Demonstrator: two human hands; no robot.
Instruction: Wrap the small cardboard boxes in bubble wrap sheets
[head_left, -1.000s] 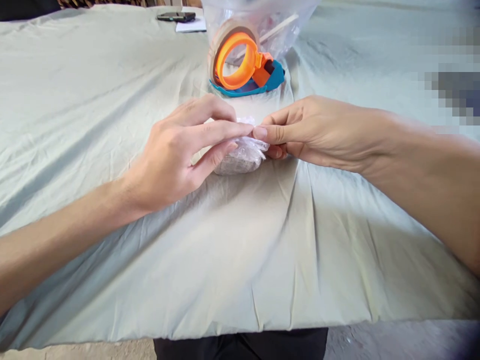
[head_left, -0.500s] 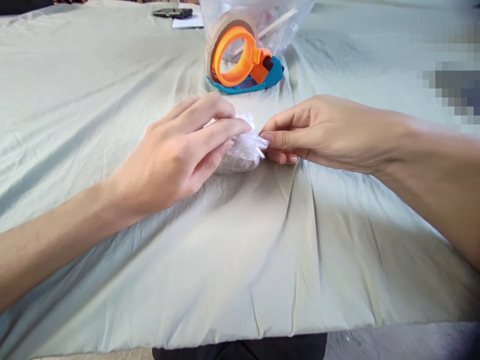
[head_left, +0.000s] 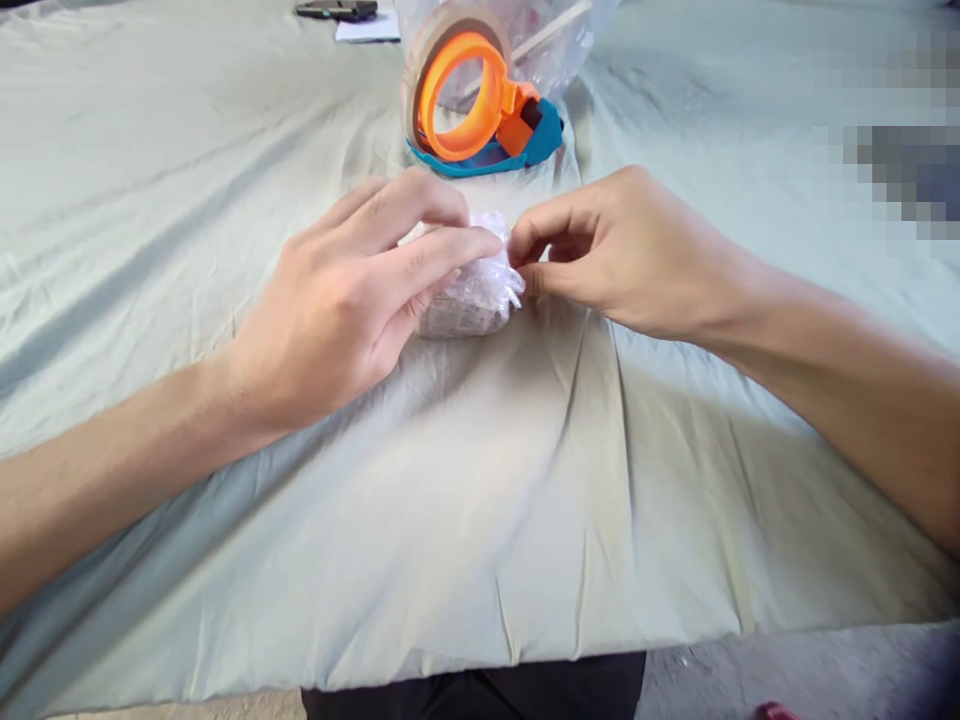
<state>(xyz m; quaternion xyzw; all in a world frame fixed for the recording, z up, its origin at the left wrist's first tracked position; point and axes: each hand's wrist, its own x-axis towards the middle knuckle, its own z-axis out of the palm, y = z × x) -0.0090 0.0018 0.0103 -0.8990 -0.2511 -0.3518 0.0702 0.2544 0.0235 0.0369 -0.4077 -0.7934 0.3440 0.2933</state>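
A small bundle in clear bubble wrap [head_left: 472, 300] rests on the cloth; what it wraps looks greyish and cannot be made out. My left hand [head_left: 360, 270] is closed over its left side and top, the fingers curved round it. At the bundle's right end, my right hand [head_left: 592, 250] pinches at the crinkled edge of the wrap, thumb and index finger close together. The other fingers of that hand are folded behind and partly hidden.
Just beyond the bundle stands an orange and blue tape dispenser [head_left: 525, 130] with a roll of tape. A clear plastic bag [head_left: 570, 60] is behind it. A dark phone [head_left: 337, 10] and white paper [head_left: 367, 27] lie at the back left. Wrinkled pale green cloth [head_left: 420, 540] covers the table.
My right hand has tilted, its wrist rising and its fingers curling closer at the wrap's edge. My left hand keeps its hold. The whole view has shifted slightly.
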